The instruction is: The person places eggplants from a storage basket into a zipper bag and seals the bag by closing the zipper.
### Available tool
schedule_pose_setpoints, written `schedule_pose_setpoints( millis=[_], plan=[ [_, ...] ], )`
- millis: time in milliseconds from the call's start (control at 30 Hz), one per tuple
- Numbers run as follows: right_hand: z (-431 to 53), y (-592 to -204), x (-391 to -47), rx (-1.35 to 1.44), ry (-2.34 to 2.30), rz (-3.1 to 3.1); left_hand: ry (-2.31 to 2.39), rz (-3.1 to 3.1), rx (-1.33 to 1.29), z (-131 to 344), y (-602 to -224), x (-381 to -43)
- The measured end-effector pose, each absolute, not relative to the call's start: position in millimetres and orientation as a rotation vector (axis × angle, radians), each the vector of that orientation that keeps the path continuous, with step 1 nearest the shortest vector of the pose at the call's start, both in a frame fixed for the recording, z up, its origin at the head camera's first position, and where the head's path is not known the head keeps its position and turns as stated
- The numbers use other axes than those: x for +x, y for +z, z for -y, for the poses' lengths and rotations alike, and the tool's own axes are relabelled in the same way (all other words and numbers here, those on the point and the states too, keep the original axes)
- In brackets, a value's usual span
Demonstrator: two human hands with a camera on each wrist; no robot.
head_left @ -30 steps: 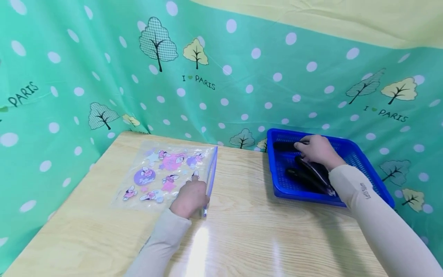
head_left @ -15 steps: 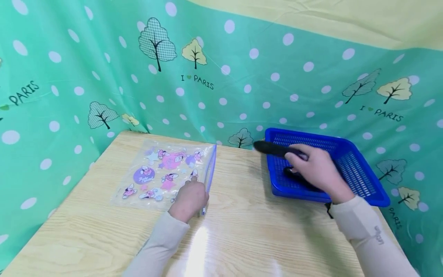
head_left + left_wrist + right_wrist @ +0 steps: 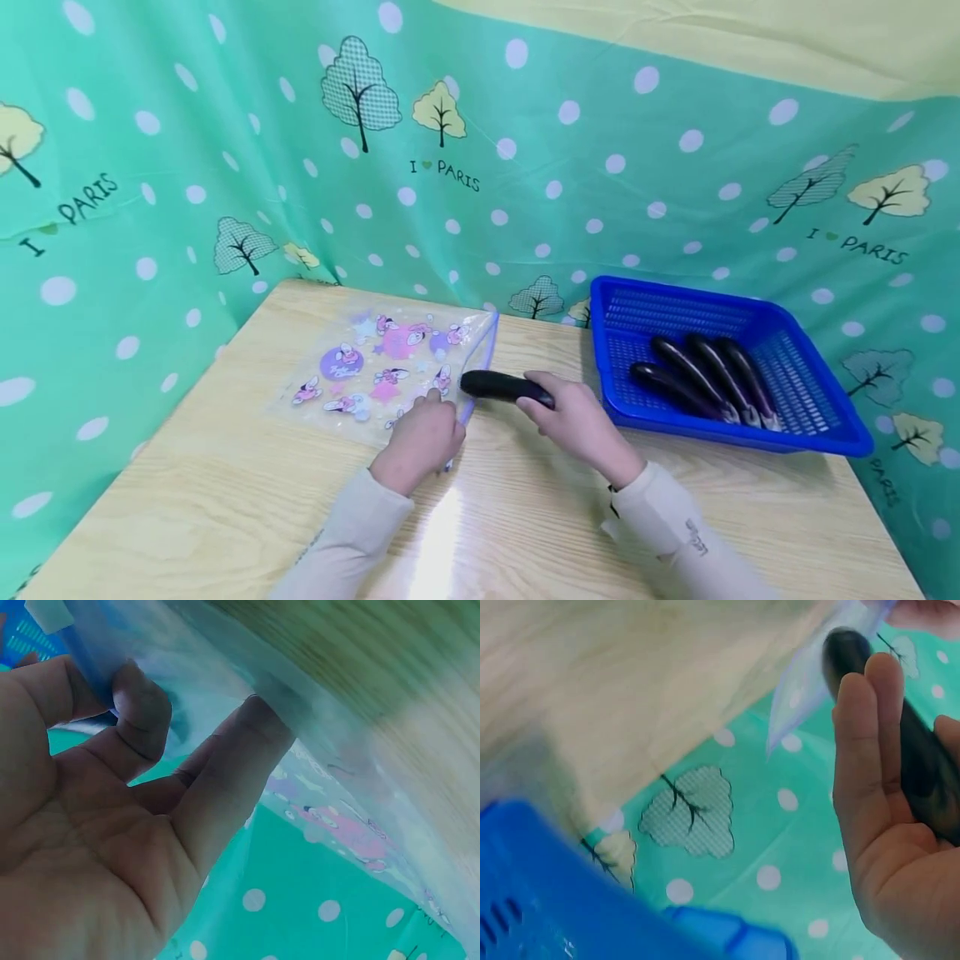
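A clear zip bag [image 3: 386,375] printed with pink and purple cartoon figures lies flat on the table, its purple-edged mouth facing right. My left hand [image 3: 422,437] pinches the near part of that mouth; the left wrist view has the thumb and a bent finger [image 3: 142,712] at the film, which stands lifted there. In my right hand [image 3: 577,417] is a dark eggplant [image 3: 498,386], gripped by its right end, with its rounded tip at the bag's mouth. Whether the tip is inside the bag cannot be told. Several more eggplants [image 3: 705,375] lie side by side in a blue basket.
The blue basket [image 3: 825,429] with slotted walls stands at the table's right, close to my right forearm. Behind the wooden table [image 3: 187,467] hangs a green dotted curtain [image 3: 517,192] printed with trees.
My right hand has lifted an eggplant out of the basket and carried it left to the bag's mouth. My left hand has stayed at the bag's edge, and the mouth now gapes wider.
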State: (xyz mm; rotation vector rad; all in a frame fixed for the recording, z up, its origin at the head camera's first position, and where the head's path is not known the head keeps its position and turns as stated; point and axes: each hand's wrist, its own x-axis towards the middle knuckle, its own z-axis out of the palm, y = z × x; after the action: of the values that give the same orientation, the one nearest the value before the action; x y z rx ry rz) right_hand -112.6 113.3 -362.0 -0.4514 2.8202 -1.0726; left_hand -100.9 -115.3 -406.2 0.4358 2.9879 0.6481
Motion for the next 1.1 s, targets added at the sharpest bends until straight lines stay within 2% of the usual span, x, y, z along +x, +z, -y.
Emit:
schedule_pose_setpoints(
  millis=[533,900,1100],
  plan=[
    [-89.6,-397.9,-141.3,-0.243,-1.194,-2.686,0.481,-2.995,0.406,107.6,-406.7,-100.2],
    [-66.8,-409.8,-174.9,-0.323,-1.093,-2.847,0.438,-3.034,0.425,103.4,-409.4,-94.7],
    [-56.5,-411.6,-193.9,-0.141,-1.016,-2.913,0.423,-3.065,0.443,102.1,-411.0,-93.9]
  ],
)
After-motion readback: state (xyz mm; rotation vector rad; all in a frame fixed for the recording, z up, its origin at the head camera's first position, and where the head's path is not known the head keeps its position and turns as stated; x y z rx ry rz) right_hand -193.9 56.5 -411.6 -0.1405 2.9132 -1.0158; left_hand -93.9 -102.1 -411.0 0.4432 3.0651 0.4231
